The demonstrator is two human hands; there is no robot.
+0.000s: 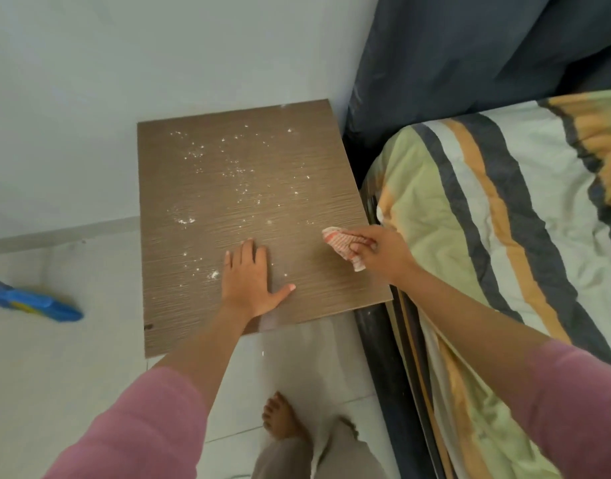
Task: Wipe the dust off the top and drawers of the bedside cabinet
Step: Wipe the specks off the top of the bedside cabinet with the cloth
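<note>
Left hand (254,281) flat on dusty cabinet top (228,188); right hand (380,252) clutches cloth (342,245) at its right edge.

We see the bedside cabinet (248,202) from above: a brown wood-grain top, set against the wall beside the bed. White dust specks (228,167) scatter across its far and middle area; the near right portion looks cleaner. We note a red-and-white checked cloth (344,245), bunched, at the top's right edge. Drawers are out of view.
</note>
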